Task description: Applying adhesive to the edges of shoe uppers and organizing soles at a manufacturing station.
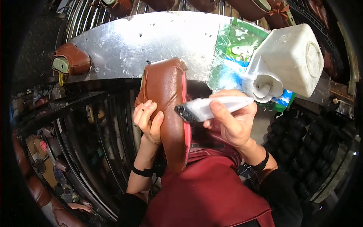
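My left hand (148, 122) is closed around the side of a brown leather shoe (162, 85). The shoe stands lengthwise, with a pinkish-red strip (184, 89) running along its right edge. A white-handled brush (203, 108) is gripped in my right hand (239, 126), thumb on top of the handle. Its dark, clumped bristles point left, over or against the shoe near the red strip; I cannot tell whether they touch. Just beyond my right hand lies a white plastic container (289, 56) on its side, its round mouth smeared with white paste.
A curved metal worktop (124, 49) spans the far side, with a paste-smeared green and blue sheet (223, 62) on it. Another brown shoe (77, 62) sits at its left end. More shoes rest on metal rollers (96, 17) behind. Dark metal rails (102, 125) stand at the left.
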